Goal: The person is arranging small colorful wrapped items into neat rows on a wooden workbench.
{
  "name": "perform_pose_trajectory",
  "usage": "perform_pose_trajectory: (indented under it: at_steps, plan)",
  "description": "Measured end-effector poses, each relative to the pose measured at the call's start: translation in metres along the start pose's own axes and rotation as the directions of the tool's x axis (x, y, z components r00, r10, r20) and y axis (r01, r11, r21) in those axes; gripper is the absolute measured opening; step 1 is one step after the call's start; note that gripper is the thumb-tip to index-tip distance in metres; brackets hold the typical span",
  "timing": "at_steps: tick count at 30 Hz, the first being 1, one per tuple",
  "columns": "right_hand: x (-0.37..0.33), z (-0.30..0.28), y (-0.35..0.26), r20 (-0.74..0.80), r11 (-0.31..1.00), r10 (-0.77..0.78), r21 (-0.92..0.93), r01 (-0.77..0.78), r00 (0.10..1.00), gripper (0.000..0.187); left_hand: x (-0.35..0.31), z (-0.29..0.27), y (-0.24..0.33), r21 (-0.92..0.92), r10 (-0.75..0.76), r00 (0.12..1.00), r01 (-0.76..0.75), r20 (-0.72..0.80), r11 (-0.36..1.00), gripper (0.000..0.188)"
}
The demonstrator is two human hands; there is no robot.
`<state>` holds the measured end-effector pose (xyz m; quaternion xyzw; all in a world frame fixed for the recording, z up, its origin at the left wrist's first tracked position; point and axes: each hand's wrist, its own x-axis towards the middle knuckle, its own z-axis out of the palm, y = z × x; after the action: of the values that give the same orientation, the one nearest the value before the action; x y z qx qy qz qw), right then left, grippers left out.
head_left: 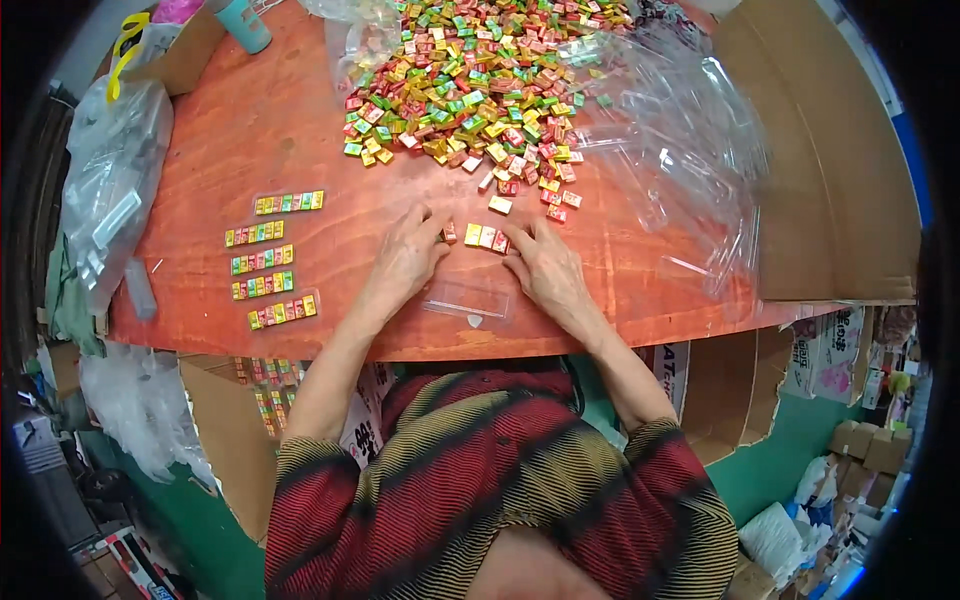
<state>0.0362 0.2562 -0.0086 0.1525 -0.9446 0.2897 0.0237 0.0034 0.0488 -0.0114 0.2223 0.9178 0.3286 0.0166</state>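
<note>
Free tabletop left of box heap

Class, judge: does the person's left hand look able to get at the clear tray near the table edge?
Probably yes: nothing visible blocks the left hand from the clear tray, though that hand seems to hold a small red box.
</note>
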Motion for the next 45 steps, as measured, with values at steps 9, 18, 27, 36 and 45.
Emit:
perform_pose_trajectory:
  at_steps: [9,18,27,36,45]
  plan:
    - [0.0,0.004,0.002,-0.044,1.0,-0.021,-0.016,0.021,0.999,0.032,-0.001,0.003,0.001,0.046,-0.013,0.999,0.014,-0.031,0.999,0.042]
    - [0.002,0.004,0.0,-0.019,1.0,0.017,-0.01,-0.017,1.0,0.034,-0.003,0.0,0.0,0.066,0.025,0.999,-0.023,-0.034,0.998,0.05]
    - [0.016,0.012,0.0,-0.037,0.996,-0.086,-0.027,0.085,0.996,0.04,0.013,0.014,0.005,0.045,0.158,0.986,-0.156,-0.047,0.987,0.032]
    - [-0.034,0.007,-0.035,0.092,0.998,0.012,0.066,-0.018,0.996,0.037,-0.04,0.002,0.031,0.158,0.07,0.997,-0.068,-0.008,0.985,0.033]
    - [-0.063,0.026,-0.033,-0.077,0.983,-0.177,-0.058,0.173,0.981,0.042,-0.078,0.02,0.032,0.488,0.172,0.984,-0.132,-0.037,0.863,0.055]
